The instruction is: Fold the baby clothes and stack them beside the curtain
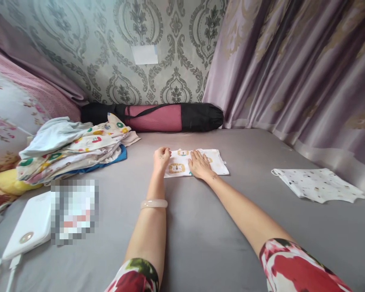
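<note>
A small folded white cloth with yellow lion prints lies flat on the grey bed sheet ahead of me. My left hand rests at the cloth's left edge with its fingers curled under, closed on that edge. My right hand lies flat and open on the middle of the cloth, fingers stretched forward. A pale bangle sits on my left wrist. Both forearms reach out from floral sleeves.
A pile of printed clothes sits at the left. Another folded white dotted cloth lies at the right by the purple curtain. A rolled pink mat in a black bag lies along the wall. A white power bank with cables is near left.
</note>
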`<action>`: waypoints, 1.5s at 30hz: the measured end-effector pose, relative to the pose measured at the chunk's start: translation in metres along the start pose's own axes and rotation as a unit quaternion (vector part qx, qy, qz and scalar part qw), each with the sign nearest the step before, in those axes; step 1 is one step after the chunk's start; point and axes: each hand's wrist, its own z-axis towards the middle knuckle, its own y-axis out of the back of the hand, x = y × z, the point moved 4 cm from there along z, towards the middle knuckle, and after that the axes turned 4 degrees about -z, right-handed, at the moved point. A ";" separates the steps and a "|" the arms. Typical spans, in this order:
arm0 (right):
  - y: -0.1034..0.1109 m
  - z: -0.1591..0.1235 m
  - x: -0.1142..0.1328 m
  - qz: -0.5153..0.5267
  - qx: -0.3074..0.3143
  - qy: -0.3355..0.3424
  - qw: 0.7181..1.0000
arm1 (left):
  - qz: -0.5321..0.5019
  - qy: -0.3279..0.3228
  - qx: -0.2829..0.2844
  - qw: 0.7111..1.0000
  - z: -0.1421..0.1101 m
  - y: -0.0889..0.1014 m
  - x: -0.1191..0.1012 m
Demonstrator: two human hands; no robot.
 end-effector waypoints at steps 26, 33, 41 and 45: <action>-0.001 0.011 0.044 0.039 0.012 -0.012 0.999 | -0.097 0.055 -0.083 0.990 0.009 0.017 0.013; 0.006 0.016 0.056 0.050 0.028 -0.015 0.998 | -0.138 0.064 -0.104 0.983 0.009 0.021 0.011; -0.004 0.019 0.073 0.055 -0.024 0.004 0.998 | -0.152 0.077 -0.118 0.978 0.009 0.024 0.010; -0.008 0.019 0.073 0.054 -0.035 0.004 0.998 | -0.148 0.078 -0.119 0.979 0.006 0.025 0.009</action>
